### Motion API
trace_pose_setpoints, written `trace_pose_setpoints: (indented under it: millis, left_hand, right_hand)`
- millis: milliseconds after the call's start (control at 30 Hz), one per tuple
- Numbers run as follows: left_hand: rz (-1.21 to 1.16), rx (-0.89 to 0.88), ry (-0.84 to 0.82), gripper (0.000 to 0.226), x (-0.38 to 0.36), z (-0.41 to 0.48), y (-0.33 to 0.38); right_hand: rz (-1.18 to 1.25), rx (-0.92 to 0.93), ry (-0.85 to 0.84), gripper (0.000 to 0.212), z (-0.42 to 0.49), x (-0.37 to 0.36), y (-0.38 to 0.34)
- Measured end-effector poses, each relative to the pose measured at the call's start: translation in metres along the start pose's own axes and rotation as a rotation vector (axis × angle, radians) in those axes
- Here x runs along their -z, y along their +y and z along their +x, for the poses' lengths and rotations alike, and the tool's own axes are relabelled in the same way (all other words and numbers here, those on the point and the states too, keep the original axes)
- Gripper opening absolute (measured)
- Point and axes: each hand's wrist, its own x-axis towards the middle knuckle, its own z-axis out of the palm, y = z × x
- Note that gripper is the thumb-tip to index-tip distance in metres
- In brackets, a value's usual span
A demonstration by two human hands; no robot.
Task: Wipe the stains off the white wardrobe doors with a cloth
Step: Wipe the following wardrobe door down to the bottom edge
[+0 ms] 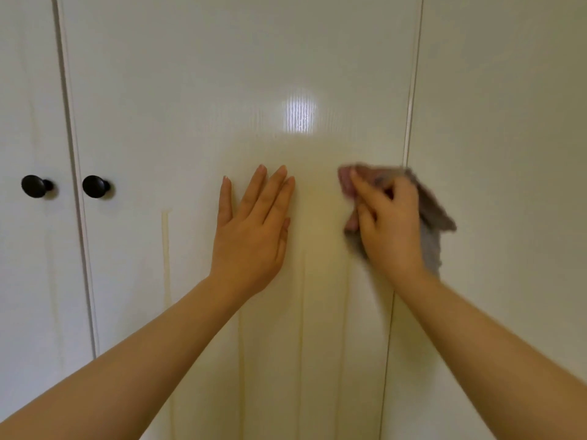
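Right hand [389, 217] is gripping the cloth [432, 214] against the wardrobe door [190, 90] at center right, left hand [254, 230] is pressing flat with fingers straight; drip stains [165, 255] lower down are risking getting missed.

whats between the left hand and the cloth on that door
Head view: only a bare, yellowish stretch of the door separates the left hand and the cloth the right hand grips.

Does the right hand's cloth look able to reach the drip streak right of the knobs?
Probably not directly: the left hand, flat on the door, lies between the cloth and that streak.
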Motion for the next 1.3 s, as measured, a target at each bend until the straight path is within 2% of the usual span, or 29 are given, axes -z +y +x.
trace_pose_setpoints:
  millis: [133, 233, 333, 367, 467, 500, 600, 667, 733, 800, 867, 967, 1067, 1133, 1300]
  left_hand:
    - [0.004, 0.017, -0.036, 0.047, 0.004, -0.017, 0.001]
    - [0.000, 0.032, -0.057, 0.047, 0.005, -0.024, 0.003]
    - [-0.009, 0.050, -0.068, 0.047, 0.004, -0.028, 0.009]
    - [-0.015, 0.055, -0.075, 0.047, 0.005, -0.031, 0.011]
    - [-0.013, 0.048, -0.093, 0.047, 0.006, -0.041, 0.015]
    - [-0.012, 0.049, -0.101, 0.047, 0.006, -0.044, 0.014]
    - [-0.005, 0.063, -0.099, 0.047, 0.007, -0.046, 0.011]
    - [-0.011, 0.080, -0.090, 0.047, 0.007, -0.045, 0.011]
    - [-0.012, 0.092, -0.082, 0.047, 0.007, -0.045, 0.013]
    - [-0.014, 0.087, -0.096, 0.047, 0.008, -0.051, 0.014]
    - [-0.007, 0.079, -0.112, 0.046, 0.010, -0.057, 0.011]
    - [0.005, 0.098, -0.108, 0.046, 0.011, -0.059, 0.002]
    - [-0.006, 0.113, -0.092, 0.046, 0.011, -0.057, 0.001]
    - [-0.010, 0.119, -0.092, 0.046, 0.011, -0.059, 0.002]
    - [0.008, 0.123, -0.113, 0.048, 0.016, -0.070, -0.011]
  right_hand:
    - [-0.016, 0.069, -0.163, 0.029, -0.076, 0.005, -0.004]
    - [-0.069, 0.030, -0.058, 0.032, -0.035, 0.009, -0.006]
    - [-0.072, -0.083, 0.049, 0.034, -0.015, -0.001, -0.004]
    - [-0.072, -0.095, 0.025, 0.034, -0.034, -0.005, -0.006]
    - [-0.021, -0.117, -0.224, 0.028, -0.110, -0.002, -0.016]
    - [0.011, -0.096, -0.260, 0.025, -0.123, 0.001, -0.016]
    - [0.018, -0.011, -0.176, 0.032, -0.087, 0.005, -0.017]
    - [-0.046, -0.056, -0.062, 0.031, -0.056, 0.000, -0.012]
    - [-0.073, -0.123, -0.030, 0.032, -0.062, -0.006, -0.010]
    - [-0.063, -0.183, -0.103, 0.026, -0.103, -0.008, -0.012]
    - [-0.027, -0.148, -0.222, 0.022, -0.141, -0.003, -0.023]
    - [0.026, -0.071, -0.265, 0.028, -0.120, -0.004, -0.031]
    - [-0.009, -0.131, -0.092, 0.032, -0.054, -0.022, -0.039]
    - [-0.021, -0.115, -0.029, 0.031, -0.047, -0.033, -0.044]
    - [-0.039, 0.040, -0.298, 0.033, -0.136, -0.029, -0.055]
